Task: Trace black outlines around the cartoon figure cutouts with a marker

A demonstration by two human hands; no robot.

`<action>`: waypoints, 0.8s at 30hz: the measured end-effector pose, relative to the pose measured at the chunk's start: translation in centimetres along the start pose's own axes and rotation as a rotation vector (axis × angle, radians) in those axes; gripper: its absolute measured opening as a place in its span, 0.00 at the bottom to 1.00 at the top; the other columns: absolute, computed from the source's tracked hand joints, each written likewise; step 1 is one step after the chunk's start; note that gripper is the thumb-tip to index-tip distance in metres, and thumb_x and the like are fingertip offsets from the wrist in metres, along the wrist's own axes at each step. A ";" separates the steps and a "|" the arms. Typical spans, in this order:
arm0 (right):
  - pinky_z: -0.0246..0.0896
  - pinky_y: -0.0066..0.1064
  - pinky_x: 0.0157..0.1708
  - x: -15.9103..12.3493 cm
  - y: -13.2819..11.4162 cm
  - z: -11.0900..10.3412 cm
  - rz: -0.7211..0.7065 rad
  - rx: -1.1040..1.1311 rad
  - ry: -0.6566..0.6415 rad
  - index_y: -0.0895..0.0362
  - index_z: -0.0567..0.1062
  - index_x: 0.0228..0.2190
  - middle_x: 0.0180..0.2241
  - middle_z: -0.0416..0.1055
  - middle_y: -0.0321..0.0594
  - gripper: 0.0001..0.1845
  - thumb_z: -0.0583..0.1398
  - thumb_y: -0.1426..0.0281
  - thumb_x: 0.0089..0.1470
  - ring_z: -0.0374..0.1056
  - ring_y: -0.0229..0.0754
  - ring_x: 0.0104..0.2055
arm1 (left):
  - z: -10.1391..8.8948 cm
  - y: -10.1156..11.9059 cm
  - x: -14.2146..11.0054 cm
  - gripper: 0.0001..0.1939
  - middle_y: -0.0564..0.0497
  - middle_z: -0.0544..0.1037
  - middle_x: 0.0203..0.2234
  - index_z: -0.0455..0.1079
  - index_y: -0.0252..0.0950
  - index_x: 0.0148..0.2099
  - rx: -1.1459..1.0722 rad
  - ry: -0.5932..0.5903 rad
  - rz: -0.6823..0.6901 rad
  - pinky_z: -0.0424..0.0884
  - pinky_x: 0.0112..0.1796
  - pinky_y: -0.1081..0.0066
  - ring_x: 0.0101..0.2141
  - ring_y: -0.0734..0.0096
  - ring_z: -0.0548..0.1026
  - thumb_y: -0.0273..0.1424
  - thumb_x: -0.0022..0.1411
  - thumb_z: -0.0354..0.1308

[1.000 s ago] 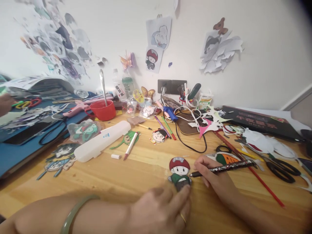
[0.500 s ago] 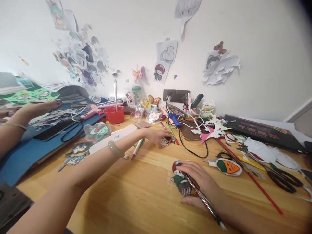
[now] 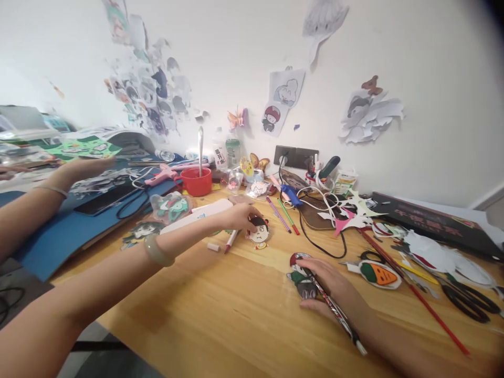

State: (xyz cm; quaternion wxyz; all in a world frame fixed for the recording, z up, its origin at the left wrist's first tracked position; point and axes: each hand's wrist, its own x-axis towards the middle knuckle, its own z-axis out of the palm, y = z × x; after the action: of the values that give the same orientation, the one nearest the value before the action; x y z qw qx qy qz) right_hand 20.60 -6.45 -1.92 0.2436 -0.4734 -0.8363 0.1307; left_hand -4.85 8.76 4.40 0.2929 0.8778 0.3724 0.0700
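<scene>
My left hand [image 3: 239, 216], with a jade-like bangle on its wrist, pinches the top edge of a paper cutout of a round cartoon face with dark hair [image 3: 259, 233]. An uncapped red marker [image 3: 231, 240] and a loose white cap [image 3: 213, 247] lie just beside it. My right hand [image 3: 334, 286] is curled around a patterned pen [image 3: 335, 310], held at a slant with its white end toward me. Partly under the right fingers lies a cartoon cutout with a red cap and green top [image 3: 303, 283]; its right side is covered.
At left, another person's hand [image 3: 84, 168] holds a green printed sheet [image 3: 79, 148]. A red cup [image 3: 197, 184] holds a spoon. Purple and green pens [image 3: 289, 216], cables, a carrot cutout [image 3: 380, 274], a long red stick [image 3: 437, 317] and black scissors [image 3: 468, 302] lie about.
My left hand has drawn the face cutout leftward, away from the purple and green pens, and more of the face shows. My right hand stays over the red-capped cutout. The view has turned left.
</scene>
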 end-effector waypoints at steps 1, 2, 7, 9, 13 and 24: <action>0.57 0.44 0.50 0.3 0.1 0.1 -0.008 -0.001 0.000 0.55 0.66 0.49 0.49 0.67 0.50 0.29 0.62 0.61 0.44 0.61 0.52 0.53 | -0.3 -0.1 -0.6 0.18 0.48 0.76 0.34 0.70 0.31 0.46 -0.057 -0.008 -0.004 0.65 0.32 0.72 0.32 0.67 0.71 0.28 0.51 0.57; 0.57 0.44 0.50 0.8 0.1 0.1 -0.020 0.000 0.000 0.55 0.66 0.49 0.49 0.68 0.49 0.29 0.63 0.61 0.44 0.61 0.51 0.52 | -0.6 -0.2 -1.2 0.18 0.48 0.76 0.34 0.70 0.31 0.46 -0.114 -0.022 -0.006 0.66 0.31 0.73 0.32 0.68 0.72 0.29 0.52 0.57; 0.57 0.42 0.49 5.1 0.1 0.6 -0.042 0.095 0.034 0.54 0.70 0.45 0.46 0.70 0.46 0.27 0.64 0.62 0.42 0.64 0.50 0.49 | -1.0 -0.2 -3.3 0.19 0.46 0.76 0.35 0.68 0.31 0.48 -0.339 -0.082 -0.008 0.68 0.30 0.74 0.31 0.71 0.73 0.31 0.53 0.58; 0.53 0.45 0.51 7.2 -0.1 0.5 -0.004 0.103 0.097 0.54 0.71 0.43 0.45 0.71 0.44 0.24 0.64 0.63 0.42 0.64 0.50 0.49 | -0.8 0.3 -3.9 0.19 0.46 0.76 0.35 0.68 0.31 0.48 -0.390 -0.103 -0.005 0.69 0.28 0.75 0.30 0.71 0.73 0.31 0.54 0.58; 0.62 0.37 0.39 8.7 -1.0 -0.7 0.126 0.149 0.225 0.57 0.66 0.47 0.38 0.73 0.44 0.23 0.58 0.60 0.50 0.69 0.45 0.39 | 0.7 2.2 -4.9 0.18 0.47 0.77 0.32 0.68 0.32 0.48 -0.435 -0.164 0.004 0.67 0.21 0.78 0.26 0.71 0.74 0.32 0.54 0.59; 0.48 0.25 0.18 0.2 -2.5 -3.7 0.592 0.448 0.255 0.55 0.67 0.24 0.17 0.63 0.31 0.13 0.54 0.59 0.52 0.53 0.33 0.18 | 10.4 7.0 -2.4 0.21 0.46 0.74 0.39 0.66 0.33 0.50 -0.136 0.040 0.204 0.70 0.36 0.69 0.38 0.65 0.72 0.32 0.54 0.61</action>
State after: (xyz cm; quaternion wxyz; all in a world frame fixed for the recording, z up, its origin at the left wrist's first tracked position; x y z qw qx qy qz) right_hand 20.67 -7.63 2.35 0.3948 -0.6417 -0.5773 0.3148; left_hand 1.28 -1.62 0.08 0.3357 0.8877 0.2813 0.1419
